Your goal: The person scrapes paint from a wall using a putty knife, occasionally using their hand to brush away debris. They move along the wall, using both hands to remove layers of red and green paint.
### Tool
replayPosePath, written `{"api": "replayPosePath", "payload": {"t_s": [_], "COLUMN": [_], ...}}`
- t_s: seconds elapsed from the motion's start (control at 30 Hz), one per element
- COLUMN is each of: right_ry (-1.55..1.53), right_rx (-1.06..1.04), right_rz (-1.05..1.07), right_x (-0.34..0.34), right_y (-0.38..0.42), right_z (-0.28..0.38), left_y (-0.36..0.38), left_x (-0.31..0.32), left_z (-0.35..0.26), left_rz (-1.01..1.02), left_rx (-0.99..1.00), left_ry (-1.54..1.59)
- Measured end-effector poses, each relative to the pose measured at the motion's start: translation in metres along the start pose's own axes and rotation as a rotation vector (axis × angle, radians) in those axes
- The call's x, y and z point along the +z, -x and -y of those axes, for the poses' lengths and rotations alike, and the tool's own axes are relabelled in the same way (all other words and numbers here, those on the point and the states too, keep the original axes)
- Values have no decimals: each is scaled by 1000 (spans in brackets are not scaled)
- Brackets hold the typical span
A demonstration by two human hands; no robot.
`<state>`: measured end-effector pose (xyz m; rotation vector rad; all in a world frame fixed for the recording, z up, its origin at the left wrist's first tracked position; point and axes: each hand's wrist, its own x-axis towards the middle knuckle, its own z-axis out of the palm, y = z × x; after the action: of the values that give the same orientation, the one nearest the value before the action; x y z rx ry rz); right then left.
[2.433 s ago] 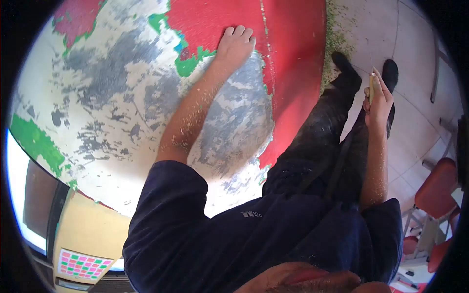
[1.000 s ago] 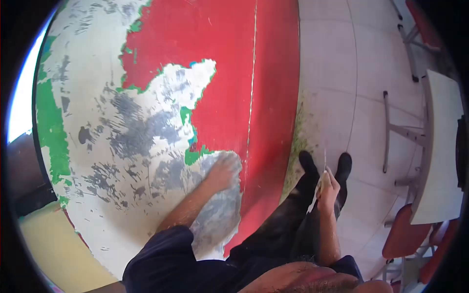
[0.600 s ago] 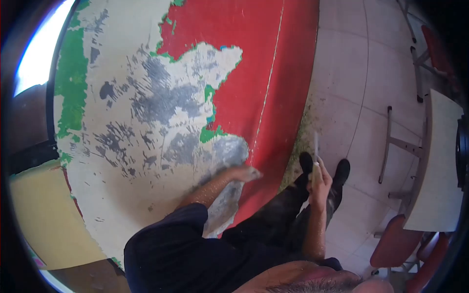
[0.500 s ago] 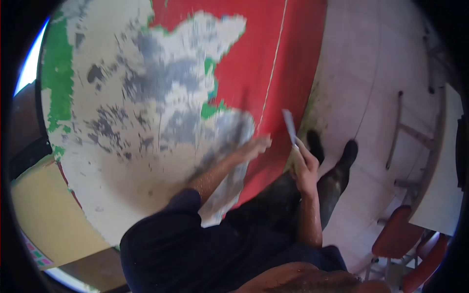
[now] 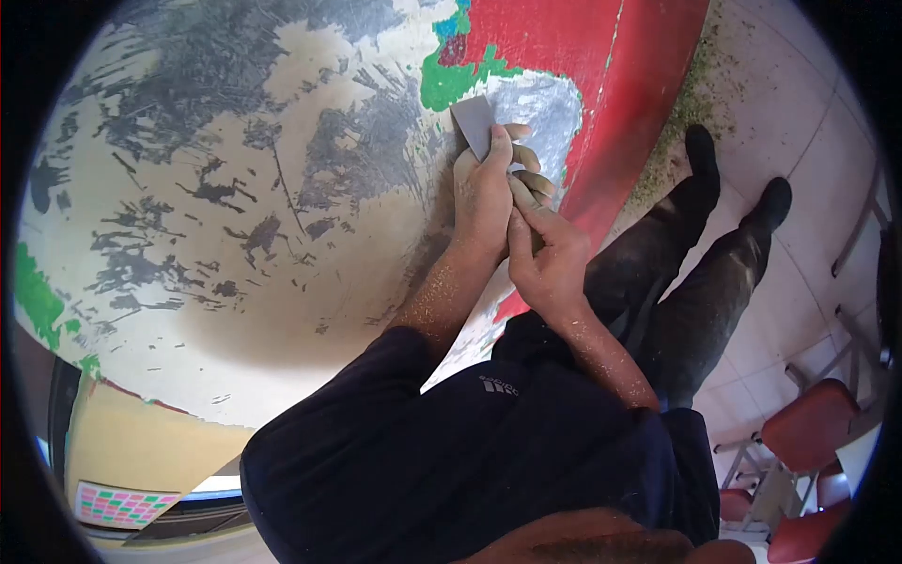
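Observation:
A paint scraper [image 5: 473, 124] with a flat grey blade is held in front of the wall, its blade edge pointing up and left. My left hand [image 5: 482, 202] is closed around it near the blade, thumb laid along the metal, fingertips showing on the far side. Just below, my right hand [image 5: 552, 258] is closed at the handle end, most of which the fingers hide. Behind the hands is the painted wall [image 5: 366, 244], scraped to white and grey patches. Green paint [image 5: 451, 83] and red paint [image 5: 536, 33] remain beside the blade. Specks of debris cover both forearms.
Paint flakes [image 5: 700, 99] lie on the tiled floor along the wall's foot. My legs [image 5: 700, 291] stand close to the wall. Red chairs [image 5: 810, 425] are at the lower right. A yellow panel [image 5: 141, 423] and a coloured chart [image 5: 122, 506] are at the lower left.
The left hand has come off the wall and taken hold of the scraper, which the right hand held alone. Both hands are now together, and the view has shifted closer to the wall.

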<state>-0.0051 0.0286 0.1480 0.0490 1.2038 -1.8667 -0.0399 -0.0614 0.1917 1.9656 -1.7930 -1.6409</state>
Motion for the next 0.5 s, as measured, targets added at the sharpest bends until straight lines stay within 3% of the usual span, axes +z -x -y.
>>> {"api": "replayPosePath", "payload": {"t_s": [0.17,0.4,0.5], "right_ry": [39,36,90], "right_rx": [-154,-129,-167], "right_rz": [-134,-108,-112], "right_x": [1,9,12], "right_y": [-9,1,-25], "right_z": [4,5,17], "left_y": [-3,-2,-19], "left_x": [5,-8,5], "left_z": [-7,-1,-29], "left_rz": [20,-8,69], "left_rx": [-53,-63,131], "left_ry": [65,35,-32]}}
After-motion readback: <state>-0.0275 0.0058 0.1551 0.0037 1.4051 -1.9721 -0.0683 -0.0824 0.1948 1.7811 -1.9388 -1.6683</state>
